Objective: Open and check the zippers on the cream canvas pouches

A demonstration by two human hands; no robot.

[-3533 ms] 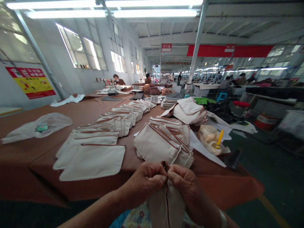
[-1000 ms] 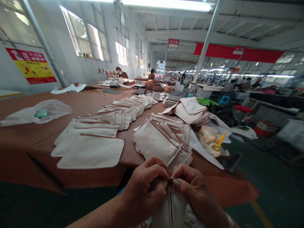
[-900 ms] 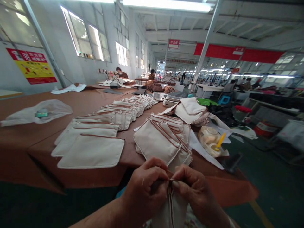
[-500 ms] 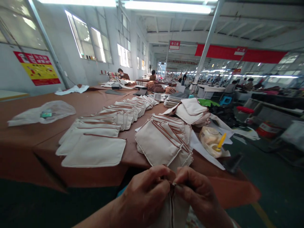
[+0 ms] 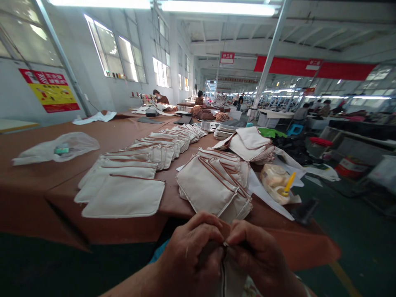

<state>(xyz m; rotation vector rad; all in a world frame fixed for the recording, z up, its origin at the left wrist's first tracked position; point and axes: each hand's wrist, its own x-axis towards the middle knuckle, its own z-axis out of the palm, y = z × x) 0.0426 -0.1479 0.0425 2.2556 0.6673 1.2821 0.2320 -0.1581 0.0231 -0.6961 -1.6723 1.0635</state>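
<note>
At the bottom edge both hands pinch the top of a cream canvas pouch [image 5: 230,282] with a brown zipper. My left hand [image 5: 192,258] grips the pouch's left side at the zipper end. My right hand [image 5: 261,260] grips the right side, fingertips meeting the left hand's at the zipper. Most of the pouch is hidden below the frame and behind my hands. Just beyond my hands a loose stack of the same pouches [image 5: 213,185] lies on the brown table [image 5: 117,136].
A long overlapping row of flat pouches [image 5: 133,173] runs up the table's middle. Another pile [image 5: 247,146] lies further back. A yellow-capped bottle [image 5: 276,185] rests at the right edge, a clear plastic bag [image 5: 55,148] at the left. People work at distant tables.
My hands and the pouch have sunk lower in view and drawn closer together at the zipper end. The pouches on the table have not moved.
</note>
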